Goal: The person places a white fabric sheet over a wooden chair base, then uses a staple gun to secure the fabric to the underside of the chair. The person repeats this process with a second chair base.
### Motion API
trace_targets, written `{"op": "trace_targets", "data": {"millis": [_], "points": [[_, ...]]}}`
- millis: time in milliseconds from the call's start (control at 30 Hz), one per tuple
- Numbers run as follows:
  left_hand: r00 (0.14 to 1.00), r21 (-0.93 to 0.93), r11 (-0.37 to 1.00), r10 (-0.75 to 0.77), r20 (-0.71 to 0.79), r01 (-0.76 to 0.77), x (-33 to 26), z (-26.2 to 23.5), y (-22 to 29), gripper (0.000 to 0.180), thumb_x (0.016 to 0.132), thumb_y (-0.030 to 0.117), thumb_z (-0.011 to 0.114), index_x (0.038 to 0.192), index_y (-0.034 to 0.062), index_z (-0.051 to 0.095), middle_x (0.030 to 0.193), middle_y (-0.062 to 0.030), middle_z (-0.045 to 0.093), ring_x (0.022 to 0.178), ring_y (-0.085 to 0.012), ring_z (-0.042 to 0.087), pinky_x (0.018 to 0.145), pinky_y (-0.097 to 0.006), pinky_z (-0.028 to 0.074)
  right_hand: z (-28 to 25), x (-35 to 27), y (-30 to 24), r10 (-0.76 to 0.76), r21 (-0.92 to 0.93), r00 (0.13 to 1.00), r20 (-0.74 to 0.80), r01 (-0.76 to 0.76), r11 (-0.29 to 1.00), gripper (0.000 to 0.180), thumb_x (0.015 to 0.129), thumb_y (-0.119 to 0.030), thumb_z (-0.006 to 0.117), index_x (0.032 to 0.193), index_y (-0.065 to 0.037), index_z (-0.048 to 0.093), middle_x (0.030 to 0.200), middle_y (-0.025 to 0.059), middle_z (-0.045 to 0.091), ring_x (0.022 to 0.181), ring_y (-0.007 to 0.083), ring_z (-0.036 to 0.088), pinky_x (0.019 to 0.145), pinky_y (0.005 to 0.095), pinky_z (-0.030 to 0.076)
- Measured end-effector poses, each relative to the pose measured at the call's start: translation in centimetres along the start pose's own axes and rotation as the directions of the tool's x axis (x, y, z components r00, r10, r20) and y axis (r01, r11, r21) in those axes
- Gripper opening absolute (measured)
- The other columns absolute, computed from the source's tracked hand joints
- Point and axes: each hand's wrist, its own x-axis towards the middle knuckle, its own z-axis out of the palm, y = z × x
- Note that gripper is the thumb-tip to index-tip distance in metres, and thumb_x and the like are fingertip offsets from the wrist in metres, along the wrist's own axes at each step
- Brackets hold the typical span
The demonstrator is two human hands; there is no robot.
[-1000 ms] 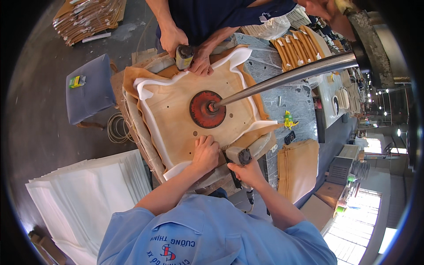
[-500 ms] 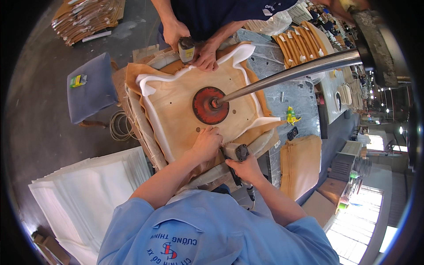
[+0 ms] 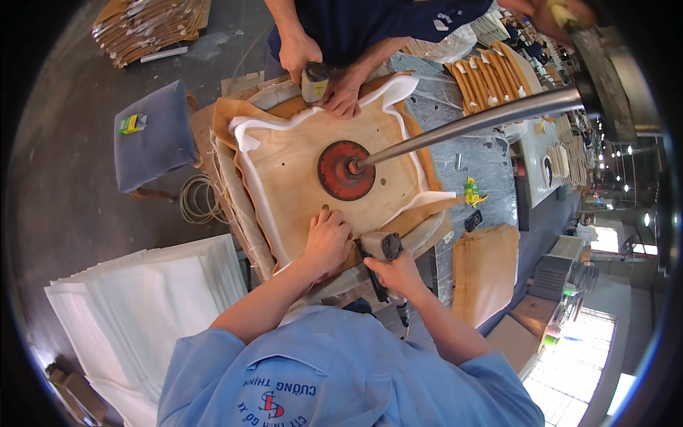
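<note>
My left hand [image 3: 329, 240] is closed over the near edge of a plywood seat panel [image 3: 292, 192], its fingers bent onto the wood and gripping the brown cover [image 3: 245, 171]; the fabric under the palm is mostly hidden. Just to its right, my right hand [image 3: 398, 274] grips a staple gun [image 3: 382, 245], its nose close to the panel's near edge. White padding [image 3: 263, 220] shows between wood and cover. A round red press disc [image 3: 336, 181] on a metal rod [image 3: 477, 124] rests on the panel's middle.
Across the panel a co-worker's hands [image 3: 343, 96] hold another staple gun [image 3: 314, 82] and the far edge. White sheets [image 3: 149, 292] are stacked at left, near a blue padded seat [image 3: 153, 139]. Brown sheets [image 3: 485, 270] lie at right on the plastic-covered table [image 3: 469, 167].
My left hand has slid slightly left along the near edge, and its fingers are more bunched. The staple gun stays beside it. The whole view has shifted a little.
</note>
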Motion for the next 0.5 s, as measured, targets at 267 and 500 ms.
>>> {"op": "trace_targets", "data": {"millis": [267,500], "points": [[0.977,-0.319,0.931,-0.123,0.177,0.175,-3.8,-6.9,2.4,0.022,0.099,0.015,0.067,0.115,0.004,0.077,0.127,-0.0179,0.071,0.124,-0.0424,0.065,0.106,-0.05,0.052,2.5,-5.9,5.6,-0.09,0.289,0.978,-0.186,0.143,0.947,0.074,0.091,-0.025,0.091,0.155,-0.005,0.059,0.133,0.0195,0.077,0.127,0.0235,0.073,0.108,0.038,0.056],[0.913,-0.302,0.953,0.105,0.394,0.021,-9.6,-5.8,5.7,0.034,0.103,0.02,0.065,0.129,0.0004,0.073,0.139,-0.0219,0.071,0.126,-0.0402,0.069,0.108,-0.048,0.055,5.0,-12.7,10.7,-0.003,0.368,0.96,-0.28,0.11,0.923,0.076,0.09,-0.022,0.093,0.157,-0.007,0.059,0.137,0.0161,0.076,0.13,0.0236,0.072,0.112,0.0393,0.054]]}}
